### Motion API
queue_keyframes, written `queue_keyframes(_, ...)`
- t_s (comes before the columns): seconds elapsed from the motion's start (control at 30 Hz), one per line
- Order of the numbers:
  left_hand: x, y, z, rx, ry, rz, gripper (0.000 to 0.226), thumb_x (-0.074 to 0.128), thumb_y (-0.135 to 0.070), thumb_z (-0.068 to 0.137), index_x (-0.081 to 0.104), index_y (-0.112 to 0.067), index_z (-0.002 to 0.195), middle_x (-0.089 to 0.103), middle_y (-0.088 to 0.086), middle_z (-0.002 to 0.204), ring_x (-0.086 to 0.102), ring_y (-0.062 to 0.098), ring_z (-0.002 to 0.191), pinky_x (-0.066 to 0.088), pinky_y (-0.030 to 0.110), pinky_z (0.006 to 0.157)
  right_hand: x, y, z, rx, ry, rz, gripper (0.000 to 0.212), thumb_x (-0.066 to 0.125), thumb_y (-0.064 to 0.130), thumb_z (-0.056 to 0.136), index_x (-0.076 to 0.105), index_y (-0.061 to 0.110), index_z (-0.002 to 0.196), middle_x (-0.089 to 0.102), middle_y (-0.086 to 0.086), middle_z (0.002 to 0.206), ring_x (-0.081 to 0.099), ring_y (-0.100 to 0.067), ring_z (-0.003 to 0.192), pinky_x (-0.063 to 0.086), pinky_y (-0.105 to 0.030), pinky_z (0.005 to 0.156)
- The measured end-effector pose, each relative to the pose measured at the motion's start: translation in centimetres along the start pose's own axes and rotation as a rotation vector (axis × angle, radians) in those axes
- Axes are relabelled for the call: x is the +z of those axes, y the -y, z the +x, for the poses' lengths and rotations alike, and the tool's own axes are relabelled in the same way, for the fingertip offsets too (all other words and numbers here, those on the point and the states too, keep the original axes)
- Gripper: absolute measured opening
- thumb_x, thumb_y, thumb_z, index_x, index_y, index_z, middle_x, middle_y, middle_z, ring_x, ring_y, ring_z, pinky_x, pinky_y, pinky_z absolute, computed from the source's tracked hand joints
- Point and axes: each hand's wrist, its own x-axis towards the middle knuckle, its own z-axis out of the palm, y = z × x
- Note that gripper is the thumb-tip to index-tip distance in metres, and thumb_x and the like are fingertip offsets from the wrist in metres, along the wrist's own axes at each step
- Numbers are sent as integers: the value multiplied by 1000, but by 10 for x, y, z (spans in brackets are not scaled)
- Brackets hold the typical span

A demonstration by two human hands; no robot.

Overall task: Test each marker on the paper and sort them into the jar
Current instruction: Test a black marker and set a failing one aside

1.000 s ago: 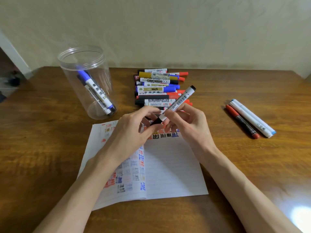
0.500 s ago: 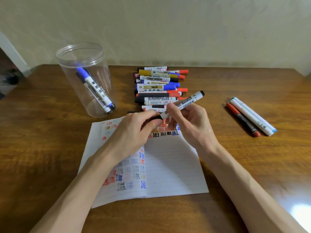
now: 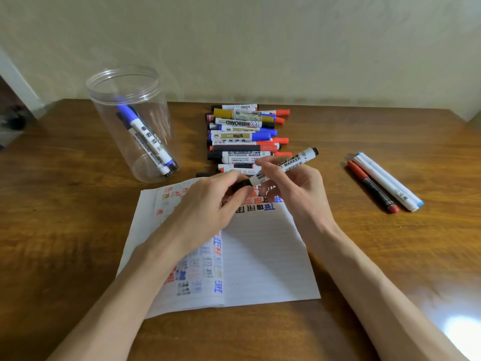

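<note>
One wooden table point(image 3: 65, 217) carries everything here. One spread of lined paper point(image 3: 265, 261) lies at the near middle, with test marks along its top rows and down its left half. One clear jar point(image 3: 104, 110) stands upright at the far left, open at the top, with two markers point(image 3: 148, 142) leaning inside it. One pile of markers point(image 3: 242, 136) lies just beyond the paper. We count about a dozen, but they overlap too much for an exact figure. Two more pens point(image 3: 387, 181) lie side by side, well apart at the right.

Both hands meet above the top edge of the paper. Our right hand point(image 3: 299, 194) curls fingers and thumb round the white barrel of one marker point(image 3: 299, 158), which slants with its far end up to the right. Our left hand point(image 3: 208, 204) pinches the black cap point(image 3: 240, 184) at the near end. We judge that the cap is coming off or going on, and we cannot tell which.

To do this well, we:
- hold the barrel firm
- move the cap straight along the marker's line without bending it sideways
- keep the tip clear of our fingers
- hold on to the cap so it cannot roll into the pile
</note>
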Motion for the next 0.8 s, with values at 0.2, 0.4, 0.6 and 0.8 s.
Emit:
queue_keyframes(0.2,3,2,1,97,-86,227,29,46,-43,105,62,-19,110,67,-10,96,65,11,86,53,38,69,3,-1,-5,203,-50,319,35,72,40,93,75,8,106,73,-11,82,69,-21,82,59,-37,97)
queue_keyframes(0.4,4,2,3,79,-33,304,39,31,-46,107,55,-17,97,61,-8,75,58,12,64,43,28,52,3,-2,-5,111,-9,251,27,64,25,103,73,0,111,78,-17,100,73,-29,95,60,-38,98)
queue_keyframes(0.6,-7,-4,1,-25,82,-34,38,39,-43,110,59,-18,91,62,0,72,57,22,65,43,45,58,-3,0,-2,0,49,198,26,62,19,104,72,-3,113,78,-17,104,72,-32,94,60,-40,94)
queue_keyframes(0.8,-12,-4,1,-62,151,-224,42,42,-39,109,59,-8,87,49,-6,67,44,10,61,36,29,56,-6,6,-2,-55,84,144,29,62,19,104,70,-6,115,78,-17,109,74,-29,94,59,-36,90)
